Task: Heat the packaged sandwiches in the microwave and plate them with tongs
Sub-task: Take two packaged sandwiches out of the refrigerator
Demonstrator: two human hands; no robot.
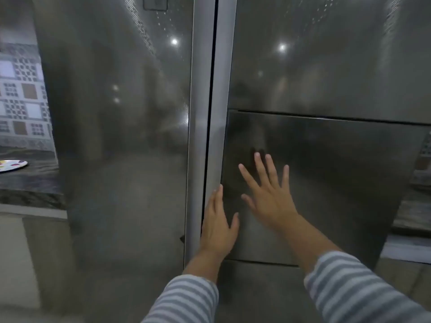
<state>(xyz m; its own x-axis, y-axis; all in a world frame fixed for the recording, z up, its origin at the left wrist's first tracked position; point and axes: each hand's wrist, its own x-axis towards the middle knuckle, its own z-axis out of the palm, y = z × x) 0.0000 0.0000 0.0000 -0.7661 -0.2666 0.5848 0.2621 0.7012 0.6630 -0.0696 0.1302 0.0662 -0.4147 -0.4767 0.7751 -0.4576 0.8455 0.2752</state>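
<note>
A tall steel two-door fridge fills the head view. Its right door point(326, 66) carries a square hatch panel point(338, 183) at mid height. My right hand point(268, 194) lies flat on that panel with fingers spread, holding nothing. My left hand point(218, 227) rests at the panel's left edge, by the gap between the two doors, fingers straight and empty. The left door point(121, 136) is closed. No sandwiches, microwave or tongs are in sight.
A dark stone counter point(28, 183) juts out at the left, with a white patterned plate point(11, 164) on it and patterned wall tiles point(21, 94) behind. Another counter edge point(415, 210) shows at the far right.
</note>
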